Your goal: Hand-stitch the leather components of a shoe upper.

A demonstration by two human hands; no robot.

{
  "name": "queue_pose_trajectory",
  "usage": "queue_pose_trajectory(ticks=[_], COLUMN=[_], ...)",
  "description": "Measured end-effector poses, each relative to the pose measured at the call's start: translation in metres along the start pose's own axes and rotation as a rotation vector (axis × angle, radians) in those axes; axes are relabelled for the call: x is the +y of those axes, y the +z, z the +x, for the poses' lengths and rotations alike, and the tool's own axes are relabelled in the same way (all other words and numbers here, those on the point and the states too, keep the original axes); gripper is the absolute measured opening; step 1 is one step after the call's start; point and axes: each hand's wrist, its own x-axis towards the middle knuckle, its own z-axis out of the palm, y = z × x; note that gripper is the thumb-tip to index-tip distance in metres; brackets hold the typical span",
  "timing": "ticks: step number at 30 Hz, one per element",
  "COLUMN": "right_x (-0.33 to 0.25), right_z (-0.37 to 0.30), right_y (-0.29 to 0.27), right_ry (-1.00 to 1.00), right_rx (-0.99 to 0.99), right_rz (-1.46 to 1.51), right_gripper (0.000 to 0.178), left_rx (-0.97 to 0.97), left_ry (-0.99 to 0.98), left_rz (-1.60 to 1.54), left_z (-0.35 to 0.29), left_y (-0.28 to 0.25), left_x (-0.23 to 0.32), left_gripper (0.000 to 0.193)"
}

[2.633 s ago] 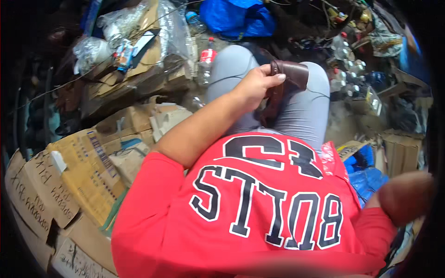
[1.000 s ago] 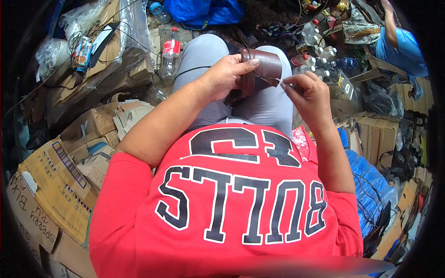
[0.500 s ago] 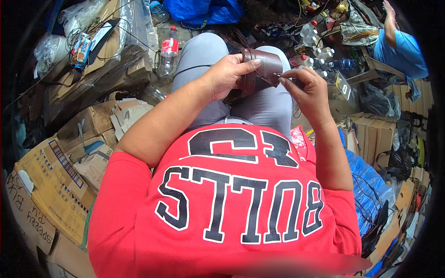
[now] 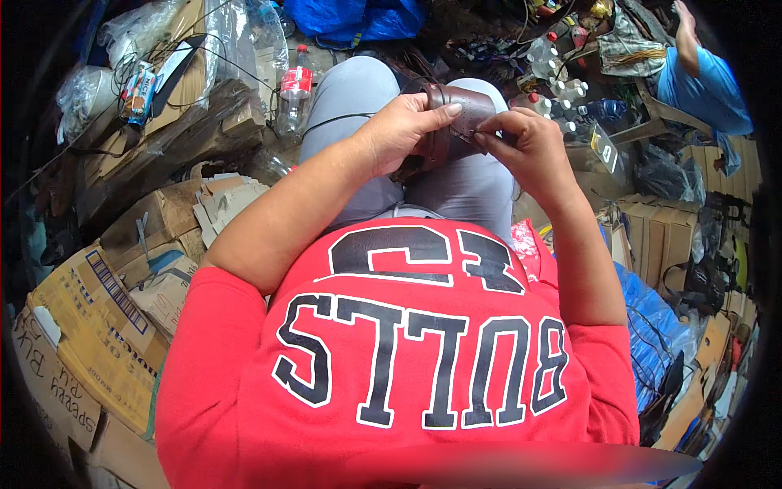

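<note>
Over my lap, between grey-clad knees [image 4: 354, 90], is a curved dark brown leather piece [image 4: 475, 104] with small punched holes. My left hand [image 4: 401, 130] is closed round its left side, with the thumb lying on top of the leather. A thick rim or strap runs across the piece near that thumb. At the leather's right edge, my right hand [image 4: 533, 153] has thumb and forefinger pinched together. Whatever sits between those fingertips is too small to make out. The leather's underside is hidden by my left hand.
A bottle with a red cap [image 4: 295, 94] stands beyond my left knee. Several white bottles [image 4: 562, 91] cluster at the far right. Flattened cardboard [image 4: 98, 326] lies to my left, blue plastic sheeting [image 4: 652, 326] to my right. Another person's blue-clothed part [image 4: 705, 94] shows at the upper right.
My right hand has moved left and slightly up, closer in over the leather's edge. My left hand keeps its hold on the leather piece almost unmoved.
</note>
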Motion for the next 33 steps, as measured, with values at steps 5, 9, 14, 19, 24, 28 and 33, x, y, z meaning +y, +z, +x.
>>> queue_pose_trajectory(ticks=[5,9,14,19,24,28,33], right_x=[0.027,0.042,0.041,0.03,0.037,0.046,0.039], right_z=[0.001,0.0,0.002,0.005,0.006,0.007,0.008], right_y=[-0.002,0.004,0.018,0.033,0.029,0.035,0.043], right_ry=[0.115,0.242,0.322,0.369,0.327,0.379,0.396], right_rx=[-0.164,-0.244,-0.243,-0.195,-0.224,-0.259,-0.236], right_rz=[0.325,0.588,0.791,0.93,0.877,1.054,1.177], right_gripper=[0.015,0.016,0.014,0.014,0.014,0.014,0.014], left_rx=[-0.106,-0.138,-0.105,-0.095,-0.114,-0.127,-0.147], left_ry=[0.057,0.055,0.103,0.121,0.1,0.11,0.064], left_rz=[-0.025,-0.054,-0.053,-0.057,-0.227,-0.295,-0.354], left_z=[-0.002,-0.006,-0.005,-0.004,-0.002,0.005,0.007], left_y=[-0.002,-0.001,-0.003,-0.013,-0.014,-0.017,-0.018], left_x=[-0.001,0.001,-0.001,-0.003,-0.012,-0.018,-0.018], left_gripper=[0.042,0.046,0.041,0.034,0.033,0.033,0.032])
